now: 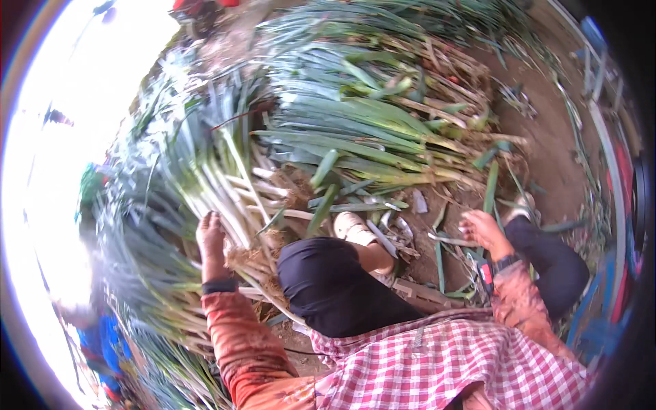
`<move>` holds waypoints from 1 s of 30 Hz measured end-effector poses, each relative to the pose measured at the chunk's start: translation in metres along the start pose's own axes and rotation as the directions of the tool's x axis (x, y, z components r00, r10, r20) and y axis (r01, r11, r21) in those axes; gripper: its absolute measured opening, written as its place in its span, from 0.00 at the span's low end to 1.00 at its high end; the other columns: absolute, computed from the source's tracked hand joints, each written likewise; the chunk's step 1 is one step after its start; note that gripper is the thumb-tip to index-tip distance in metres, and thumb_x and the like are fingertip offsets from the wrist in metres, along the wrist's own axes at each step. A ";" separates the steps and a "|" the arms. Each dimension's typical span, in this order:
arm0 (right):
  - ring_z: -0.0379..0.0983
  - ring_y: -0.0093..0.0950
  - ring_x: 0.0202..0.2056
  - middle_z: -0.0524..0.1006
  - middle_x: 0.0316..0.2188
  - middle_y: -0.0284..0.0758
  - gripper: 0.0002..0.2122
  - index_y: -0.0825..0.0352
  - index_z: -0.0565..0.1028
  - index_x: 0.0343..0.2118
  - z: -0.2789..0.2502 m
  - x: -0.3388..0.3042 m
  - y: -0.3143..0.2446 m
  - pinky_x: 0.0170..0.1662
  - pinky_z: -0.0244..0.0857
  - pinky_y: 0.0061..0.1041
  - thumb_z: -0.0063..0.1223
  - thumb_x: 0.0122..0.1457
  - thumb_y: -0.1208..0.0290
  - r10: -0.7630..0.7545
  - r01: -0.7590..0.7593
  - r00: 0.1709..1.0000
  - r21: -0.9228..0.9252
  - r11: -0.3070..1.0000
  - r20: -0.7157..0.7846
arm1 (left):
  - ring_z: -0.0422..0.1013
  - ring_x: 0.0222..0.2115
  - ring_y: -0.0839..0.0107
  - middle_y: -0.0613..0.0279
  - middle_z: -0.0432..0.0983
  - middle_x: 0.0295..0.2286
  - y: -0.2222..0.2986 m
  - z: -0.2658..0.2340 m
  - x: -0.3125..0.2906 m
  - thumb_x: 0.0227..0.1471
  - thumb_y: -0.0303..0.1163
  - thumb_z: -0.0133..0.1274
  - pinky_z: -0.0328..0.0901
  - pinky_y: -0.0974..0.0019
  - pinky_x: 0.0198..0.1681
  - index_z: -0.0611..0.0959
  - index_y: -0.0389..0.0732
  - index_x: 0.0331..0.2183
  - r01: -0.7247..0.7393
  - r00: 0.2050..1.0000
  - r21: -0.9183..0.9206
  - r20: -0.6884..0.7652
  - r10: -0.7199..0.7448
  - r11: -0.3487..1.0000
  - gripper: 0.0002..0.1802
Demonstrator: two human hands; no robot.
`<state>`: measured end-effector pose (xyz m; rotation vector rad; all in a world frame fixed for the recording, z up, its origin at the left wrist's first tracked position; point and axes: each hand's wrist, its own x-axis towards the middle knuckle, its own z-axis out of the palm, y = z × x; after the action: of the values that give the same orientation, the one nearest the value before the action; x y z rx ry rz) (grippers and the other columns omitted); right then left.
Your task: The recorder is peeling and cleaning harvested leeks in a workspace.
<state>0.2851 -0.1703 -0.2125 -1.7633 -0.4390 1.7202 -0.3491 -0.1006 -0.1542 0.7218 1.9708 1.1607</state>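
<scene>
My left hand (pixel 210 236) is at the left edge of a bunch of long green onions (pixel 229 195), its fingers curled around the white stalks. The bunch's leaves point up and away, and its brown roots (pixel 249 258) lie close to my knee. Further right, my right hand (pixel 482 231) hovers low over the littered ground, fingers loosely bent and apart. A pale stalk (pixel 447 239) ends beside these fingertips; whether they touch it is unclear. I see no thing clearly held in the right hand. Both wrists wear dark bands.
A broad pile of green onions (pixel 355 130) spreads ahead, roots toward the right. More onions (pixel 150 232) heap up on the left. Loose leaves and peelings (pixel 403 236) litter the soil around my shoe (pixel 355 229). A metal frame (pixel 608 150) stands at the right edge.
</scene>
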 end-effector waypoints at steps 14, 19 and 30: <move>0.69 0.43 0.37 0.73 0.31 0.46 0.12 0.69 0.69 0.33 -0.006 0.111 0.000 0.40 0.62 0.37 0.47 0.49 0.67 -0.484 0.234 0.872 -0.810 0.538 -0.069 | 0.72 0.25 0.66 0.50 0.69 0.36 0.212 0.232 -0.239 0.54 0.38 0.41 0.69 0.70 0.21 0.55 0.31 0.52 0.183 0.619 -0.576 0.697 0.361 0.797 0.30; 0.64 0.45 0.43 0.66 0.40 0.51 0.19 0.72 0.63 0.42 0.007 0.149 -0.052 0.43 0.62 0.36 0.47 0.49 0.68 -0.637 0.286 0.771 -0.899 0.332 0.010 | 0.71 0.24 0.68 0.51 0.71 0.33 0.176 0.257 -0.235 0.55 0.39 0.39 0.67 0.70 0.27 0.63 0.32 0.48 0.315 0.713 -0.421 0.696 0.080 0.851 0.24; 0.64 0.43 0.40 0.68 0.36 0.44 0.20 0.63 0.66 0.42 -0.028 0.258 -0.089 0.41 0.60 0.39 0.53 0.42 0.67 -0.674 0.173 0.721 -0.984 -0.046 0.158 | 0.70 0.30 0.71 0.57 0.70 0.35 0.186 0.275 -0.223 0.54 0.31 0.42 0.63 0.72 0.38 0.66 0.33 0.47 0.295 0.397 -0.105 0.918 -0.021 0.950 0.19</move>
<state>0.3533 0.0537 -0.3555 -2.2422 -2.1369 0.2957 0.0209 -0.0545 -0.0112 0.7666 0.8729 0.6082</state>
